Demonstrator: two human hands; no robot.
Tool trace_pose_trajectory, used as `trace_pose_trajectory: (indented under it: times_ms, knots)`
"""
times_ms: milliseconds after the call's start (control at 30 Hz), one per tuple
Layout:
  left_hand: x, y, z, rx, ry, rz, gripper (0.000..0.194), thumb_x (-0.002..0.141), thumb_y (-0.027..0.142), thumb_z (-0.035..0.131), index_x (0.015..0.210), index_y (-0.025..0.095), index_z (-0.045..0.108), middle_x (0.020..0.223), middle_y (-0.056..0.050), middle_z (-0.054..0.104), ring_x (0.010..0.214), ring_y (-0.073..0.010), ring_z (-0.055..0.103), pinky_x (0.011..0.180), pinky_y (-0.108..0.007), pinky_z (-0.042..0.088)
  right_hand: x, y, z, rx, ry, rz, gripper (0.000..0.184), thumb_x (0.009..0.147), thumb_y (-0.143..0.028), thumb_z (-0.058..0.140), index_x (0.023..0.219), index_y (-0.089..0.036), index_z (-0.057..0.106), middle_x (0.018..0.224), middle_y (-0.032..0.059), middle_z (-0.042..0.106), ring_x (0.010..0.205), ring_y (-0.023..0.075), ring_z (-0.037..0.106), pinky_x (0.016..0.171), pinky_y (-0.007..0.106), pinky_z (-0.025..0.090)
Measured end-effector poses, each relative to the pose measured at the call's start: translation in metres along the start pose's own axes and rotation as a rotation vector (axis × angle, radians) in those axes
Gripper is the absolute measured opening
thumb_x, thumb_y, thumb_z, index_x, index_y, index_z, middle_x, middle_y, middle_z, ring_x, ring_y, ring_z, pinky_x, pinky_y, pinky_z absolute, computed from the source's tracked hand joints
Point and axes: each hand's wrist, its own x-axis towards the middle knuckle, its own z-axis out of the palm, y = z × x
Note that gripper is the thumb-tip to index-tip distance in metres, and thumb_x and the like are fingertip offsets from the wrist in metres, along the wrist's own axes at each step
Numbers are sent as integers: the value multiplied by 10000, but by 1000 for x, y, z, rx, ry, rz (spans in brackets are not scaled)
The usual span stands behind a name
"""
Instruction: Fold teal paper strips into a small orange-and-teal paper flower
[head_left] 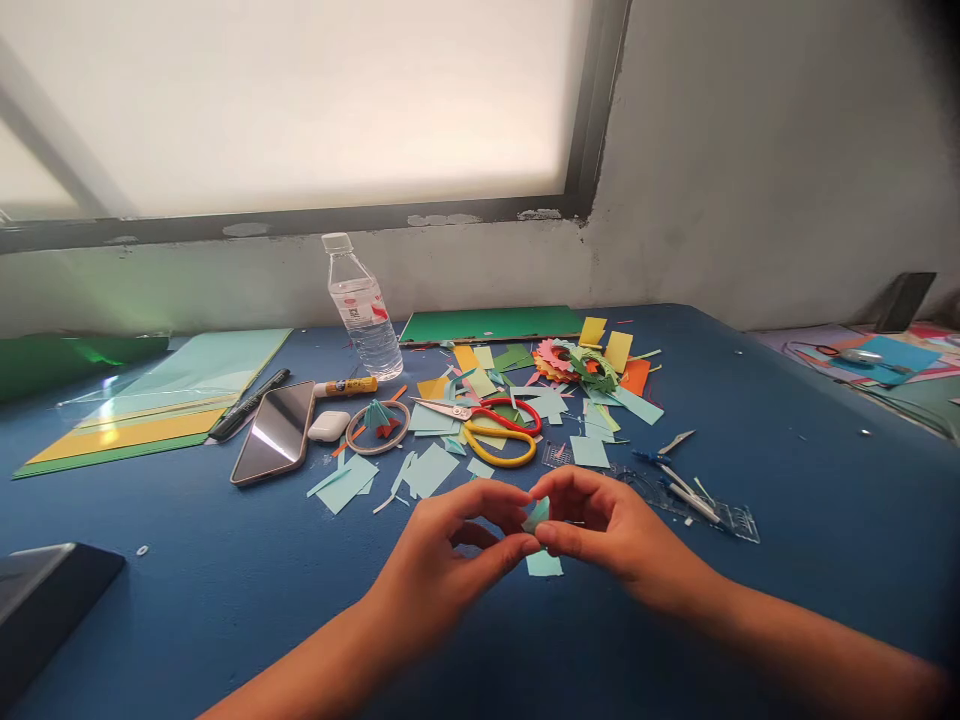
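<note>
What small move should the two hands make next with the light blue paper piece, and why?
Probably press the fold flat: the left hand and right hand pinch the small paper piece between their fingertips above the blue table, apparently half-folded.

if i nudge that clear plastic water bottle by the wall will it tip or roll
The clear plastic water bottle stands upright, tall and narrow, so a nudge near its white cap probably tips it. It looks nearly empty, so likely light. Once down, its round body would probably roll on the flat blue table.
</note>
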Motion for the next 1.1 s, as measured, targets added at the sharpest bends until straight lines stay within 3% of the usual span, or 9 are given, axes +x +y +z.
trace_pose_trajectory:
  times_ms: [567,1100]
  knots:
    - [-1,-3,4,-59,19,-89,93,745,214,674,831,186,696,765,-7,696,687,-129,635,585,-178,496,0,-1,7,46,56,-49,304,676,-357,792,790,-177,575,651,-66,493,626,69,438,582,159,382]
    - [-2,-5,3,64,127,-57,93,730,215,669,812,220,712,716,22,700,637,-107,633,533,-150,485,-3,5,8,12,50,-93,205,746,-305,734,837,-204,580,760,-40,579,724,91,523,646,170,438]
